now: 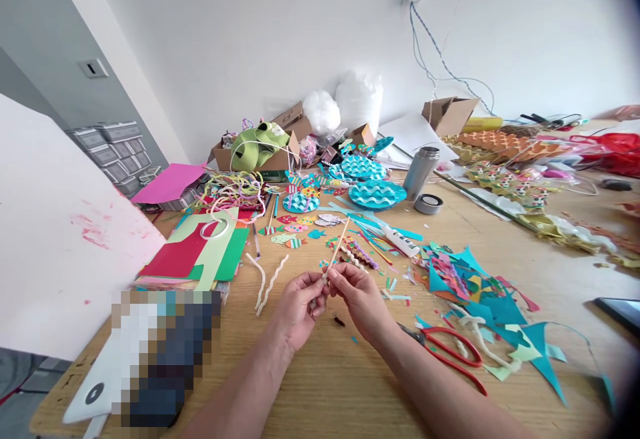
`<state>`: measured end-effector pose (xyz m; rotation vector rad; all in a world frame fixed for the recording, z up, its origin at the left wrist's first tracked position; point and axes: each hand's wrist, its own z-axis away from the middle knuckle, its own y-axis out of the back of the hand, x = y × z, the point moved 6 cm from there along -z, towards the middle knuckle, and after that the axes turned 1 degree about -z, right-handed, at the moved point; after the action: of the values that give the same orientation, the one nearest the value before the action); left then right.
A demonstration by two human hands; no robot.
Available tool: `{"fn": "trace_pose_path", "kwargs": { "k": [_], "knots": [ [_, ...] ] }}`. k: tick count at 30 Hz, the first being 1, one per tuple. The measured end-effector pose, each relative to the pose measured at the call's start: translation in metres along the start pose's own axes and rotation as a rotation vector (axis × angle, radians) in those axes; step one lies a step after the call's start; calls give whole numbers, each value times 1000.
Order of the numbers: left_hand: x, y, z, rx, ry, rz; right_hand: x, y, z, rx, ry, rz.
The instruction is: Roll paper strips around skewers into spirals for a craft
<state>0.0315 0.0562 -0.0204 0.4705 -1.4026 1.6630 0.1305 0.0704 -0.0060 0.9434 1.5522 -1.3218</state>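
My left hand and my right hand meet over the middle of the table. Both have thumb and fingers pinched at the lower end of a thin pale stick, which slants up and away. A small whitish bit shows between the fingertips; what it is, I cannot make out. To the left of my left hand lie two white fuzzy strands, one wavy. Below the fingers rests a small dark scrap. Red-handled scissors lie beside my right forearm, partly hidden by it.
Paper scraps spread over the right. Beyond my hands are paper fish, a glue tube, blue wavy-decorated plates and a metal flask. Coloured paper is stacked left, near a white board.
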Motion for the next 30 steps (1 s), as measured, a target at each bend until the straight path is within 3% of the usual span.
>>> {"fn": "trace_pose_path", "kwargs": {
  "k": [13, 17, 24, 30],
  "knots": [
    [-5, 1, -1, -11, 105, 56, -3, -1, 1, -48, -1, 83],
    [-6, 1, 0, -15, 89, 34, -1, -2, 1, -49, -2, 81],
    [-6, 5, -3, 98, 22, -2, 4, -4, 2, -6, 29, 62],
    [-4, 3, -1, 69, 35, 37, 0, -8, 2, -62, 44, 72]
  ]
}}
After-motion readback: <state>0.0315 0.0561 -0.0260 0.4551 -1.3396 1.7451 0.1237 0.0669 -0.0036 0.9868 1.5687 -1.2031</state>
